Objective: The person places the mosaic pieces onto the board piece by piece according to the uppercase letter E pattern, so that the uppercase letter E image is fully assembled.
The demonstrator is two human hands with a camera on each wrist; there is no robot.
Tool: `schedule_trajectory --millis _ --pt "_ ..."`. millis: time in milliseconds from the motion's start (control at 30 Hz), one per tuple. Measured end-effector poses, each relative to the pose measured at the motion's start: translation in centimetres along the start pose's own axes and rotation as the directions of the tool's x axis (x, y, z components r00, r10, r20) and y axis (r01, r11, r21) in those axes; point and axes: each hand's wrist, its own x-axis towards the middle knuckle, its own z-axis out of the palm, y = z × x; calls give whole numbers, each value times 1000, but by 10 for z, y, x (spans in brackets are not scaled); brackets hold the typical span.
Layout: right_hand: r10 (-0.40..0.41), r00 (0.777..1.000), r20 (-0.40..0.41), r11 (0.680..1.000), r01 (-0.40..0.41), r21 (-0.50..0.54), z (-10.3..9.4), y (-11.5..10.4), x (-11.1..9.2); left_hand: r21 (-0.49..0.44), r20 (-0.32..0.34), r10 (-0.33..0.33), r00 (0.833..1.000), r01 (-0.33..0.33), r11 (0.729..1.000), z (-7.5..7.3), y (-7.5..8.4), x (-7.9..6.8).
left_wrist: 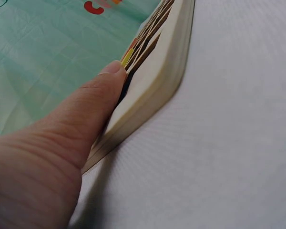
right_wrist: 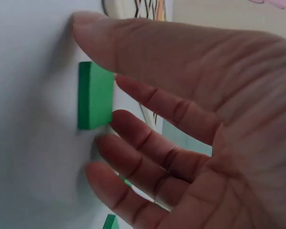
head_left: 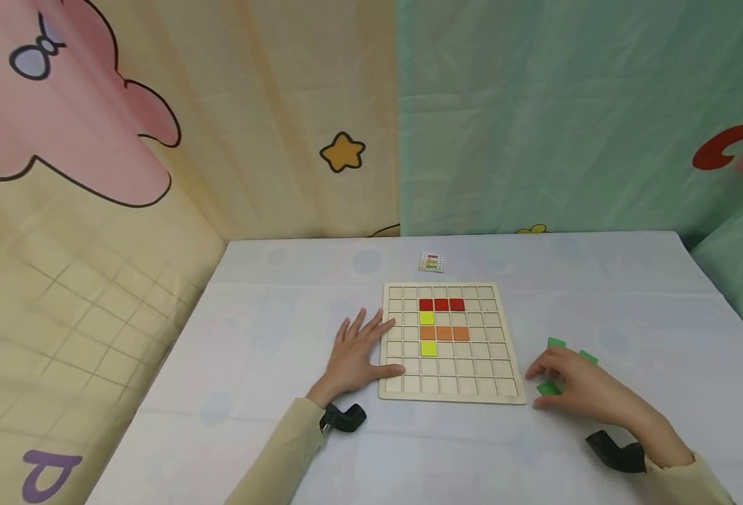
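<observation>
A wooden grid board lies flat on the table, bearing three red tiles, two yellow tiles and three orange tiles. My left hand is spread at the board's left edge, its thumb and a fingertip over the frame. Right of the board, my right hand reaches down around a green tile on the table. Its thumb and loosely bent fingers stand on either side of that tile, with a gap between them. Two more green tiles show just beyond this hand, partly hidden by it.
Behind the board lies a small pattern card with coloured squares. The table has a pale cloth, and printed curtains hang along its far side. Each wrist wears a black camera mount.
</observation>
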Motion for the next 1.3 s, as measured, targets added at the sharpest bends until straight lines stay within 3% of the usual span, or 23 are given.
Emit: schedule_trajectory --millis 133,300,700,900,1100,1300 --pt "11 999 45 999 -13 42 0 8 -6 -3 -1 1 1000 -1 1000 1 0 0" --pt "-27 1000 13 996 26 87 2 13 -2 -11 -1 -8 1000 8 1000 0 0 0" --pt "33 998 -60 990 -25 135 7 8 -1 -1 0 -11 1000 11 1000 3 -1 0" --pt "23 995 -97 990 -9 140 9 8 -1 2 4 -13 1000 13 1000 2 0 0" --pt "15 996 -84 987 -1 163 9 7 -1 -5 -9 0 1000 0 1000 1 0 -1" --pt "-76 975 -206 988 103 119 10 -5 9 -6 -9 8 1000 -8 1000 -1 0 -1"
